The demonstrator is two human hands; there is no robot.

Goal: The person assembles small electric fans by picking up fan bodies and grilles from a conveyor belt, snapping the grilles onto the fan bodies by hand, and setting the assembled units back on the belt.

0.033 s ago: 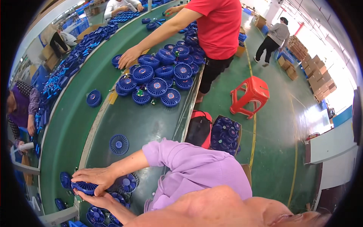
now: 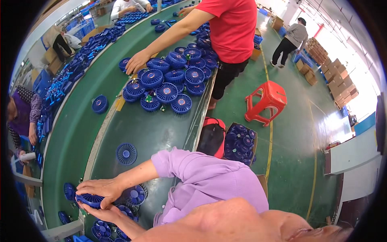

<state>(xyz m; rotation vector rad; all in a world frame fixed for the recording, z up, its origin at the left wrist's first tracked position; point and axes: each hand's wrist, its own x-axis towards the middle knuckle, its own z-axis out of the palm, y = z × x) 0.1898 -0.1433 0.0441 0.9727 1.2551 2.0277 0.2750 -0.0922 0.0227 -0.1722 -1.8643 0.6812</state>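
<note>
My right hand (image 2: 100, 188) rests over the top of a round blue fan head (image 2: 91, 199), its fingers curved across the slotted face. My left hand (image 2: 104, 214) supports the same fan head from below. Between them they grip it near the belt's edge at lower left. A bit of green circuit board shows by the left fingertips. Other fan heads (image 2: 100, 229) lie close beneath and beside my hands, and another fan head (image 2: 69, 191) lies just left of them. A single slotted fan head (image 2: 126, 154) lies flat on the bench, beyond my right forearm.
A co-worker in a red shirt (image 2: 234, 30) reaches over a pile of fan heads (image 2: 167, 92). The green conveyor belt (image 2: 66, 161) runs along the left. A red stool (image 2: 267, 103) and a box of fan parts (image 2: 240, 141) stand on the floor at right.
My hands and the fan head have hardly moved. In the background, the person in the striped top has shifted slightly, and the co-worker's far hand has moved a little.
</note>
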